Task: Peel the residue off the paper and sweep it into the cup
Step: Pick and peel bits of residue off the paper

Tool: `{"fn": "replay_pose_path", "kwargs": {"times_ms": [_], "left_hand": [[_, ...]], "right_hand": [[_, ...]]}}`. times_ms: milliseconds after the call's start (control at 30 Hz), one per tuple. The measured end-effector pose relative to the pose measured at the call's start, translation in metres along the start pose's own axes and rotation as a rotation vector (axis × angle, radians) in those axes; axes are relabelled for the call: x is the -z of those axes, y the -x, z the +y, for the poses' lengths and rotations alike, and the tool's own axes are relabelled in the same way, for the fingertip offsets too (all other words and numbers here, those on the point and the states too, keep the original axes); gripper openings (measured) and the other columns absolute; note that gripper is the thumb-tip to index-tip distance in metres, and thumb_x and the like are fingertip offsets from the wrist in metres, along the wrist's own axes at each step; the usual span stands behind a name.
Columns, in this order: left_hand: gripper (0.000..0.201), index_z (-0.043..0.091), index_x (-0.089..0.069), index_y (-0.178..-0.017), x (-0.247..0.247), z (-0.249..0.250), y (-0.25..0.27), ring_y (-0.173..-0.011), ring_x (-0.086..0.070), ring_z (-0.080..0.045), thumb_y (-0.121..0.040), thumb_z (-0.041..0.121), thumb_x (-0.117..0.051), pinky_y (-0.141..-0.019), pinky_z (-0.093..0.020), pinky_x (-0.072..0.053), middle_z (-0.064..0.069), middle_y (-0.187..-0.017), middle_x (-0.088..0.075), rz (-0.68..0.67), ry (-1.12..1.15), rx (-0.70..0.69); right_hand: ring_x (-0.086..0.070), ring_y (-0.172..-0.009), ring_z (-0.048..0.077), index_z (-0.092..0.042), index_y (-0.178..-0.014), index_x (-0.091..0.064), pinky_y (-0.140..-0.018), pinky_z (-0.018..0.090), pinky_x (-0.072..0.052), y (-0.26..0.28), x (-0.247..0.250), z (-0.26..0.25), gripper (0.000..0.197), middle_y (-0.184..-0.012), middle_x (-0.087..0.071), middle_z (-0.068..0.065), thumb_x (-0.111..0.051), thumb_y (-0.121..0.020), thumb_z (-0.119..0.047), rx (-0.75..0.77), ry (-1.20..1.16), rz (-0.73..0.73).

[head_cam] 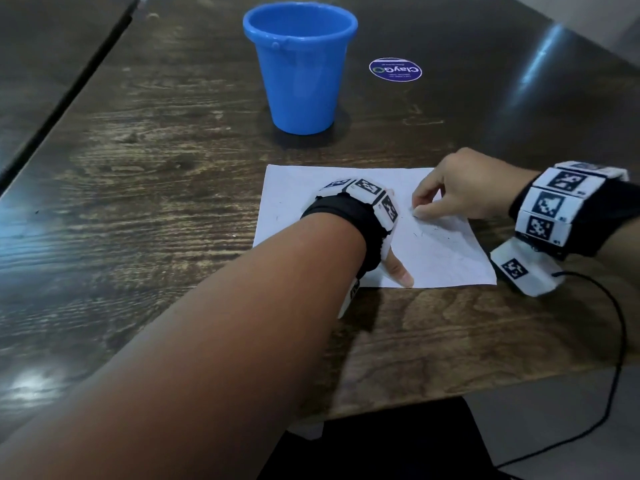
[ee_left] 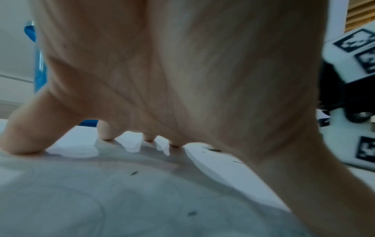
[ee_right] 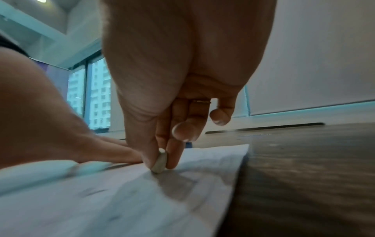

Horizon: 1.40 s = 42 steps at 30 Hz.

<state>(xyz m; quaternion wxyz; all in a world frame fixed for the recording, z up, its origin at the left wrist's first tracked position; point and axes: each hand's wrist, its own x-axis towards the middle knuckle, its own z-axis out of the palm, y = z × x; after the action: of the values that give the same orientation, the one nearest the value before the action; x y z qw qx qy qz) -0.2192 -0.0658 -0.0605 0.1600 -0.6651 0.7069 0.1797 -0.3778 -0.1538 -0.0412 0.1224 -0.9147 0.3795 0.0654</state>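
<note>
Your left hand (head_cam: 393,261) lay spread on the white sheet of paper (head_cam: 446,258) near the front of the dark wood desk (head_cam: 156,202), fingertips (ee_left: 106,136) and thumb planted straight — a brace, not a grasp. Your right hand (head_cam: 460,192) worked the sheet's right half, thumb and forefinger pinched round a small pale eraser-like piece (ee_right: 160,162) whose tip met the paper; the other fingers (ee_right: 185,129) were curled clear.

The residue (ee_left: 214,150) showed as tiny dark flecks scattered over the sheet — featherweight by the look of it, likely to roll, smear or scatter at a breath. It seemed best gathered with gentle strokes rather than picked up piece by piece.

The paper looked thin, limp and already faintly creased, so it would probably buckle or tear under a hard rub; holding it flat near the working spot, as your left hand did, seemed the sound grip. To tip it, you would likely lift by two edges and let it sag into a chute.

The blue plastic cup (head_cam: 300,69) stood upright beyond the sheet's far edge, apart from it — light enough, one judged, to topple if nudged.
</note>
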Motion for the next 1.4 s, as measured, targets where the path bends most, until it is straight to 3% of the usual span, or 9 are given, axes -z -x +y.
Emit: {"fn": "replay_pose_path", "kwargs": {"times_ms": [167,300,567,800,900,1000,1100,1300,1400], "left_hand": [[0.151,0.029,-0.001,-0.161,0.003,-0.002,0.003,-0.149,-0.023,-0.041,-0.043,0.089,-0.073,-0.111,-0.06,-0.032,-0.009,-0.169,-0.005,0.009,-0.013,0.025],[0.159,0.032,0.009,-0.16,0.001,-0.002,0.008,-0.151,-0.016,-0.044,-0.037,0.095,-0.069,-0.112,-0.062,-0.03,-0.007,-0.169,0.008,-0.011,-0.032,0.04],[0.144,0.033,-0.001,-0.161,0.003,0.001,0.007,-0.148,-0.024,-0.043,-0.049,0.087,-0.074,-0.113,-0.057,-0.033,-0.014,-0.168,-0.004,0.016,-0.056,-0.017],[0.155,0.03,0.003,-0.161,0.003,-0.001,0.004,-0.148,-0.026,-0.041,-0.04,0.095,-0.069,-0.111,-0.06,-0.034,-0.008,-0.169,-0.007,-0.011,-0.063,0.024],[0.163,0.029,0.004,-0.161,0.003,-0.001,0.005,-0.149,-0.023,-0.04,-0.03,0.099,-0.063,-0.113,-0.061,-0.032,-0.009,-0.169,-0.005,-0.027,-0.081,0.028],[0.15,0.025,-0.003,-0.162,0.003,0.0,0.004,-0.148,-0.027,-0.038,-0.045,0.091,-0.071,-0.114,-0.058,-0.034,-0.01,-0.168,-0.012,-0.018,-0.074,0.011],[0.152,0.023,-0.006,-0.161,0.004,0.001,0.002,-0.147,-0.032,-0.037,-0.043,0.09,-0.073,-0.111,-0.057,-0.038,-0.01,-0.167,-0.016,-0.01,-0.078,0.005],[0.176,0.028,0.007,-0.16,0.002,-0.001,-0.004,-0.148,-0.029,-0.038,-0.012,0.101,-0.056,-0.112,-0.059,-0.037,-0.01,-0.168,-0.01,-0.033,-0.097,0.021],[0.168,0.026,0.01,-0.16,0.0,-0.002,-0.006,-0.148,-0.029,-0.038,-0.027,0.1,-0.062,-0.112,-0.055,-0.034,-0.013,-0.167,-0.014,-0.018,-0.108,0.011]], "right_hand": [[-0.066,-0.076,0.011,-0.029,-0.083,-0.08,-0.075,0.037,-0.057,-0.022,0.012,0.016,0.008,-0.076,-0.072,-0.015,-0.072,-0.085,-0.03,-0.175,0.055,0.098],[-0.063,-0.074,0.018,-0.028,-0.085,-0.078,-0.07,0.037,-0.057,-0.033,0.016,0.011,0.014,-0.08,-0.071,-0.009,-0.064,-0.086,-0.028,-0.199,0.188,0.142],[-0.061,-0.062,0.005,-0.042,-0.068,-0.07,-0.06,0.026,-0.047,-0.002,-0.008,-0.031,0.015,-0.074,-0.073,-0.015,-0.074,-0.081,-0.035,0.046,0.061,0.016],[-0.066,-0.077,0.018,-0.031,-0.083,-0.078,-0.075,0.039,-0.058,-0.023,0.003,-0.008,0.013,-0.082,-0.074,-0.01,-0.065,-0.082,-0.032,-0.099,0.099,0.151],[-0.063,-0.072,0.014,-0.026,-0.086,-0.078,-0.069,0.029,-0.051,-0.017,-0.002,-0.012,0.013,-0.081,-0.073,-0.01,-0.065,-0.086,-0.029,0.005,0.169,0.127],[-0.057,-0.061,0.002,-0.03,-0.086,-0.078,-0.059,0.015,-0.036,0.01,-0.005,-0.019,0.008,-0.069,-0.067,-0.018,-0.07,-0.087,-0.031,0.103,0.143,0.067],[-0.061,-0.065,0.007,-0.031,-0.086,-0.078,-0.057,0.008,-0.032,0.032,-0.009,-0.018,0.009,-0.074,-0.072,-0.014,-0.071,-0.085,-0.036,0.158,0.148,0.006],[-0.064,-0.078,0.019,-0.035,-0.098,-0.077,-0.069,0.031,-0.05,0.013,-0.009,-0.014,0.016,-0.089,-0.075,-0.009,-0.065,-0.09,-0.041,0.071,0.252,0.143],[-0.064,-0.081,0.022,-0.032,-0.096,-0.078,-0.071,0.033,-0.049,-0.005,-0.006,-0.011,0.014,-0.09,-0.075,-0.007,-0.065,-0.09,-0.035,0.023,0.225,0.149]]}}
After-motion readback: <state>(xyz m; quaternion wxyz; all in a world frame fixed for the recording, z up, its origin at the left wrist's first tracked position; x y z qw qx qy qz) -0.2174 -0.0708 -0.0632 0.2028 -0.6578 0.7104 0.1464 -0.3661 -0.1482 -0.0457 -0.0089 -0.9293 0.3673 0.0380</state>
